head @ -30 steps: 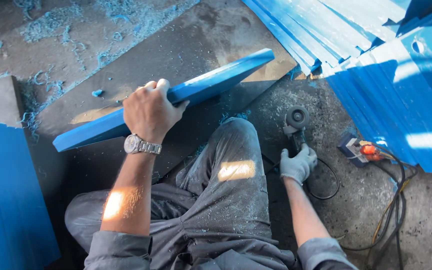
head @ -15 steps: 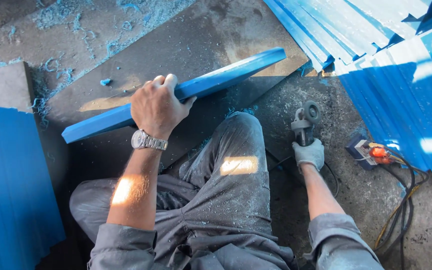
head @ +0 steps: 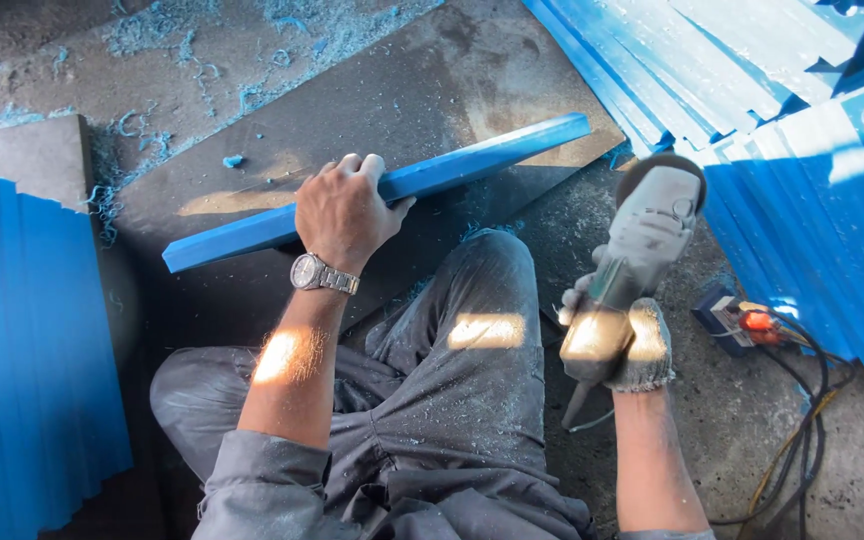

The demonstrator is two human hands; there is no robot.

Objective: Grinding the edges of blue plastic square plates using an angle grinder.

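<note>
My left hand [head: 344,212], bare with a wristwatch, grips a long blue plastic strip [head: 472,163] that lies on edge across a dark slab [head: 422,90], held near its middle. My right hand [head: 620,340], in a grey glove, is closed on the body of a grey angle grinder [head: 647,225]. The grinder is lifted off the floor, its disc end pointing away from me toward the strip's right end, still apart from it. My grey-trousered knee [head: 482,300] sits between the two hands.
A stack of blue panels [head: 12,340] stands at the left. More blue strips and panels [head: 802,150] pile up at the right. A power strip with an orange switch [head: 742,320] and cables [head: 802,430] lie on the floor at the right. Blue shavings [head: 152,130] litter the ground.
My right hand has picked the grinder up off the floor and raised it toward the strip. My left hand keeps its hold on the blue strip.
</note>
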